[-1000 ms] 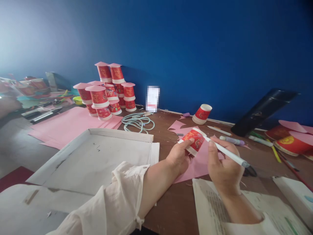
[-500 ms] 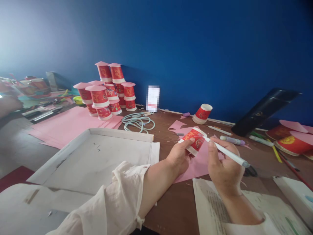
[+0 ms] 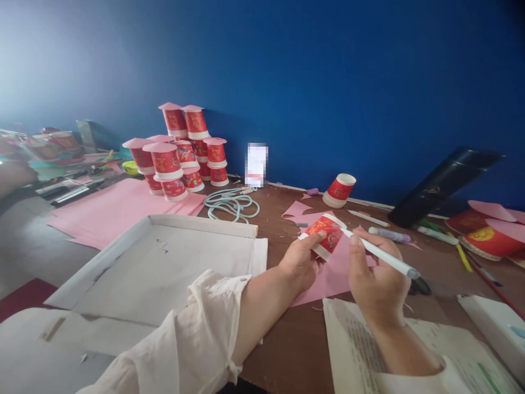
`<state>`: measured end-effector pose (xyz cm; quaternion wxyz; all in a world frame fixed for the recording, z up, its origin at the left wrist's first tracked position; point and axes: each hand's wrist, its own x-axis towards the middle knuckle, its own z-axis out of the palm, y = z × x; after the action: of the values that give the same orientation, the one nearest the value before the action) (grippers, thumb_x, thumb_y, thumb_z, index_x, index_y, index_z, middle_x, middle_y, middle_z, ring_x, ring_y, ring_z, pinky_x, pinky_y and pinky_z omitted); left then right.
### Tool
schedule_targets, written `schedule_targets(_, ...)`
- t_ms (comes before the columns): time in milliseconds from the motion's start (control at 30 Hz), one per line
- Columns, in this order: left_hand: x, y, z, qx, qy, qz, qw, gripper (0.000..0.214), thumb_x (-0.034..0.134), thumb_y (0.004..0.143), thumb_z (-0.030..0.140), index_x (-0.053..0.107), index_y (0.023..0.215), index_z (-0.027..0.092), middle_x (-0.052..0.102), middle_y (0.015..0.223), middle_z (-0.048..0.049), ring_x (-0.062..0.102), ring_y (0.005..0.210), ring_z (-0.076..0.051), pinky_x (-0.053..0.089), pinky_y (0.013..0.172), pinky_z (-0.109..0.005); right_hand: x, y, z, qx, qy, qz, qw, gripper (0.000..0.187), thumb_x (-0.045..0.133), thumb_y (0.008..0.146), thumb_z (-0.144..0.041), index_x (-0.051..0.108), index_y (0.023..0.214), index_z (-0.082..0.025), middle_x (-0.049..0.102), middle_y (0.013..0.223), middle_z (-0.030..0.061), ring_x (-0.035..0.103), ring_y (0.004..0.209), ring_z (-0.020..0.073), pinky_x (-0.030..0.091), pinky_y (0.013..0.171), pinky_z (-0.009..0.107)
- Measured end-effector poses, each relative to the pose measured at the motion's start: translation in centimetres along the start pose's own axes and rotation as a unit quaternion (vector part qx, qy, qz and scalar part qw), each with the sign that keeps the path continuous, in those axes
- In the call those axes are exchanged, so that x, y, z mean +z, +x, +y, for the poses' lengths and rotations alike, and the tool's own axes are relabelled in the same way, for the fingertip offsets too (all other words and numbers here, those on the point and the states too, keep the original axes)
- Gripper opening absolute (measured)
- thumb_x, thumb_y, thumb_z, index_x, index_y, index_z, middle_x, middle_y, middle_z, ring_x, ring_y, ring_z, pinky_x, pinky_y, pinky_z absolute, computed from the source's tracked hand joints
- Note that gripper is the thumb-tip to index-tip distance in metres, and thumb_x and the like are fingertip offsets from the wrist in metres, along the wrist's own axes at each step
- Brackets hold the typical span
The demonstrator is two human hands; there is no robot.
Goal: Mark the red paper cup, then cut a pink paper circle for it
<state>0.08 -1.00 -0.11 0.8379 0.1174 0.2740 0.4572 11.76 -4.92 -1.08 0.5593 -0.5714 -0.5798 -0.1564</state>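
My left hand (image 3: 301, 265) is closed around a red paper cup (image 3: 327, 235) with gold print and white ends, tilted on its side above the table. In my right hand (image 3: 377, 279) is a white marker (image 3: 388, 257), held like a pen. Its tip meets the cup near the white end; whether it presses on the surface I cannot tell. Under the cup lies a cut sheet of pink paper (image 3: 324, 284). Pink scraps (image 3: 297, 209) are scattered just behind it. Another red paper cup (image 3: 339, 190) stands by the wall.
Stacked red cups with pink paper tops (image 3: 166, 161) stand at the left back, near pink sheets (image 3: 102, 210) and a coiled cable (image 3: 232, 205). A white box lid (image 3: 135, 273) lies left. At right are a black cylinder (image 3: 443, 186), loose markers (image 3: 389, 235) and a printed booklet (image 3: 344, 339).
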Motion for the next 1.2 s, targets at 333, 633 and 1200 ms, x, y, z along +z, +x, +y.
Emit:
schedule_targets(333, 0.12, -0.34, 0.11, 0.007, 0.003, -0.005, 1.000, 0.009, 0.073, 0.078, 0.017, 0.072, 0.086, 0.014, 0.072, 0.090, -0.0076, 0.065, 0.089, -0.018, 0.045, 0.094, -0.030, -0.07, -0.22, -0.13, -0.009, 0.011, 0.000, 1.000, 0.017, 0.063, 0.092, -0.029, 0.070, 0.101, -0.017, 0.075, 0.099, 0.0105, 0.070, 0.099, 0.0265, 0.055, 0.092, 0.046)
schedule_targets(633, -0.32, 0.01, -0.04, 0.014, 0.006, -0.020, 1.000, 0.014, 0.078, 0.073, 0.019, 0.072, 0.085, 0.015, 0.072, 0.087, -0.0059, 0.065, 0.088, -0.018, 0.044, 0.093, -0.031, -0.12, -0.16, -0.39, -0.017, 0.016, -0.017, 1.000, 0.015, 0.062, 0.092, -0.027, 0.070, 0.099, -0.017, 0.075, 0.095, 0.0098, 0.071, 0.092, 0.0244, 0.057, 0.087, 0.043)
schedule_targets(1200, -0.06, -0.01, -0.01, 0.008, -0.016, -0.015, 1.000, 0.007, 0.076, 0.076, 0.016, 0.072, 0.082, 0.014, 0.072, 0.087, -0.0064, 0.065, 0.082, -0.016, 0.045, 0.090, -0.029, -0.03, -0.17, -0.19, -0.009, 0.008, -0.010, 1.000, 0.015, 0.062, 0.093, -0.029, 0.071, 0.097, -0.017, 0.075, 0.094, 0.0096, 0.071, 0.091, 0.0246, 0.057, 0.089, 0.044)
